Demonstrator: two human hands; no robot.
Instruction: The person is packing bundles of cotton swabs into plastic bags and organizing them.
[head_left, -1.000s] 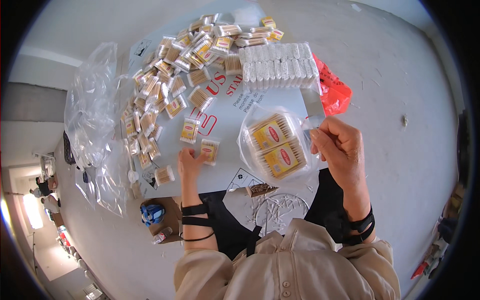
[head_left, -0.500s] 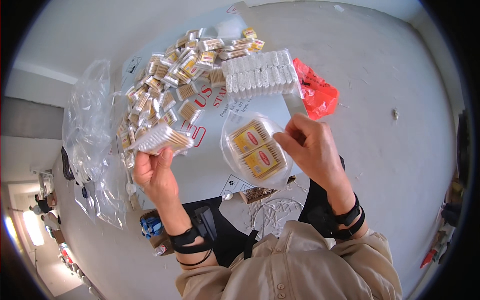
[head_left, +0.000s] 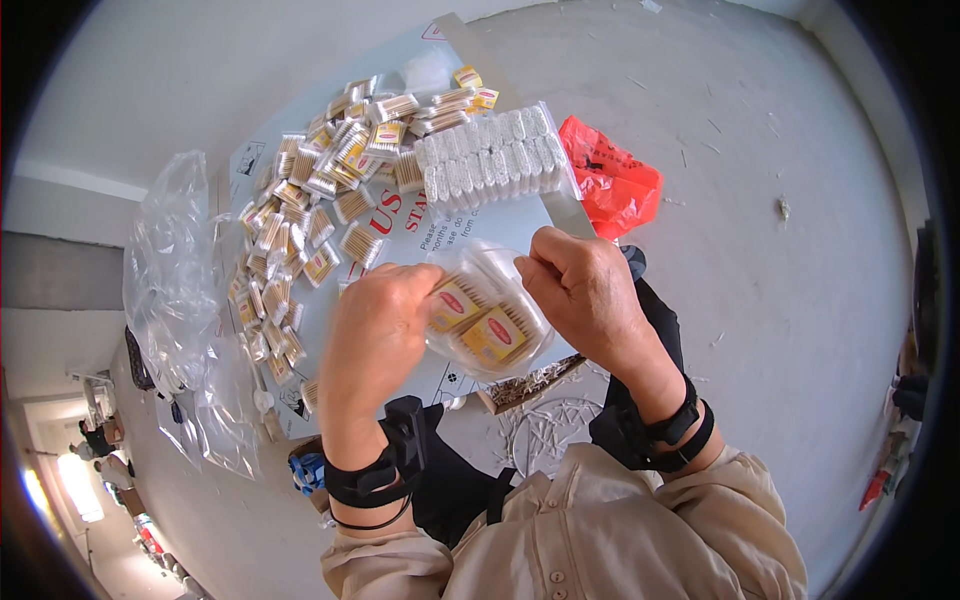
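Observation:
In front of me is a clear plastic bag [head_left: 535, 345] with packs of cotton swabs [head_left: 497, 335] inside, their yellow labels showing through the film. My left hand [head_left: 380, 310], somewhat blurred, is closed at the bag's left edge, fingers pinched on the film. On the opposite side, my right hand [head_left: 585, 295] has its fingers curled tightly around the bag's upper right rim. The film spans between both hands above the board. Beyond my left hand lies a loose heap of swab packs [head_left: 320, 180].
A wrapped block of white-ended bundles [head_left: 495, 155] sits at the back of the light blue board [head_left: 335, 345]. Right of it lies a red plastic bag [head_left: 610, 180]. Clear plastic sheeting [head_left: 175, 290] hangs at left. Below, loose white sticks [head_left: 550, 435] lie near my legs.
My left hand has moved right from beside the heap to the bag, and the swab pack it held no longer shows in its fingers. My right hand stays at the bag's rim.

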